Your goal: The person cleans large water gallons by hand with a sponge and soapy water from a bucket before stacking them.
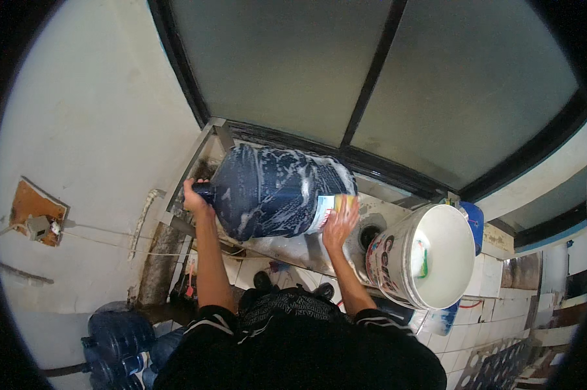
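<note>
A large blue plastic water jug (279, 190) lies on its side over a metal sink basin (298, 251), its neck towards the left. White foam streaks its ribbed wall. My left hand (199, 197) is closed around the neck. Near the jug's base, my right hand (340, 222) presses a yellow sponge (344, 201) to its side, partly over a printed label (322, 212). The jug's underside is hidden.
A white plastic bucket (396, 253) with something white and green inside stands right of a round drain hole (369, 234). Dark-framed glass panels (293, 73) rise behind the basin. More blue jugs (118, 331) are at lower left, near a wall socket (39, 226).
</note>
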A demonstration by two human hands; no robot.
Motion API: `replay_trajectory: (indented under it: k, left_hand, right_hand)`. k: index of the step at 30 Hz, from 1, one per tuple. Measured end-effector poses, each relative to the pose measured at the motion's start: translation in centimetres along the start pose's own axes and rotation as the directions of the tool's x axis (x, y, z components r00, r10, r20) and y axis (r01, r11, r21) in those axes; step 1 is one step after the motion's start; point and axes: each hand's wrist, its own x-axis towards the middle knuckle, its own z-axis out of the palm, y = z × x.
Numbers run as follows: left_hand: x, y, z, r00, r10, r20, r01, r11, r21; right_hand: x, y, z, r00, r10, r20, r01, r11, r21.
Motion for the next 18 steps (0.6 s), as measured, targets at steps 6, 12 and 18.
replay_trajectory:
  k: [6,12,18]
  left_hand:
    - [1.7,0.2,-4.8,0.997,-0.072,0.026,0.071,0.997,0.018]
    - [1.4,0.6,-8.8,0.998,-0.038,0.055,0.032,0.993,0.115]
    - [3.0,-0.5,-13.5,0.988,-0.137,-0.074,0.142,0.987,0.070]
  right_hand:
    - [4.6,4.1,2.4,0.856,0.410,0.315,-0.515,0.725,0.457]
    - [13.0,4.2,4.2,0.689,-0.103,0.717,-0.539,0.588,0.603]
    - [2.5,8.3,10.8,0.307,0.067,0.949,-0.923,-0.223,0.314]
